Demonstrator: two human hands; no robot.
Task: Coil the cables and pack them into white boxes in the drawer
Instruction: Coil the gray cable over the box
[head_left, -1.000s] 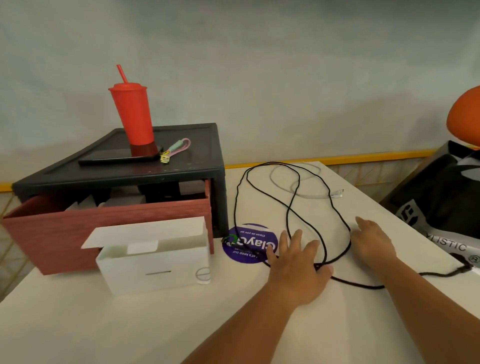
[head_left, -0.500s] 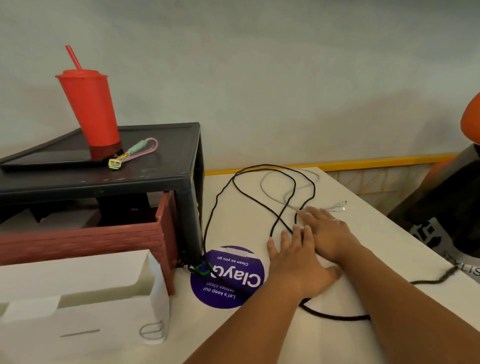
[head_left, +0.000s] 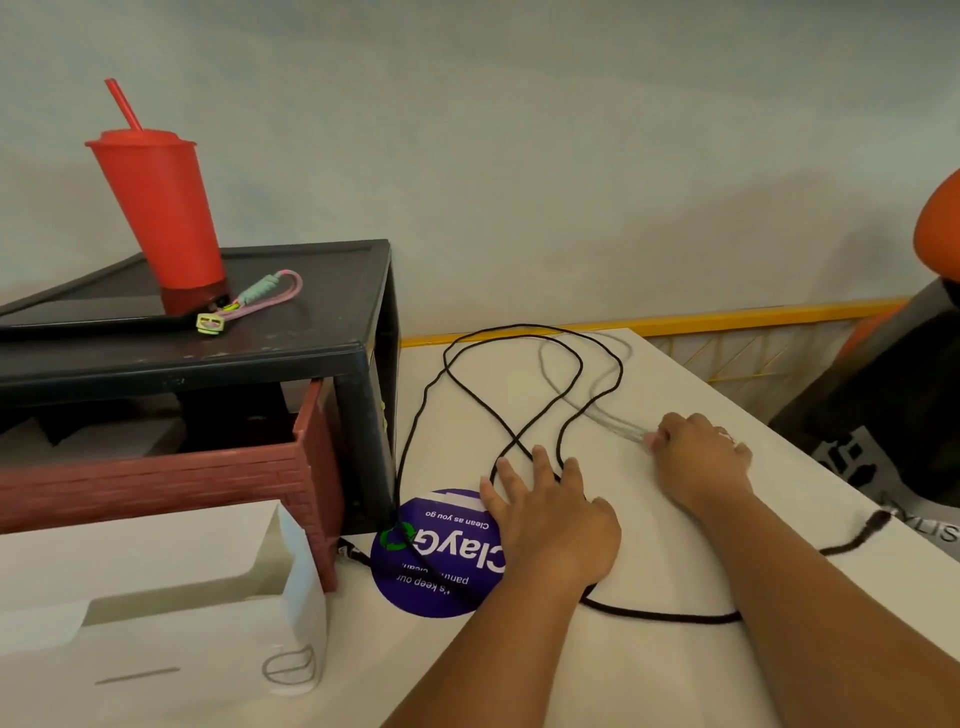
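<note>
A long black cable (head_left: 423, 400) lies in loose loops on the white table (head_left: 649, 660). My left hand (head_left: 550, 519) rests flat on it, fingers spread. A thin white cable (head_left: 587, 405) lies under the black loops; my right hand (head_left: 701, 462) pinches its near end with curled fingers. An open white box (head_left: 156, 623) stands at the front left. Behind it the red drawer (head_left: 171, 478) is pulled out of a black stand (head_left: 291, 353), with white boxes dimly seen inside.
A red tumbler (head_left: 161, 218) with a straw, a dark tablet (head_left: 78, 317) and a pink lanyard (head_left: 260, 296) sit on the stand. A purple round sticker (head_left: 431, 551) marks the table. A black bag (head_left: 893, 415) stands at the right edge, beyond a yellow rail (head_left: 675, 322).
My right hand has slid right, from beside my left hand to the white cable's end, and closed on it. My left hand stays on the black cable.
</note>
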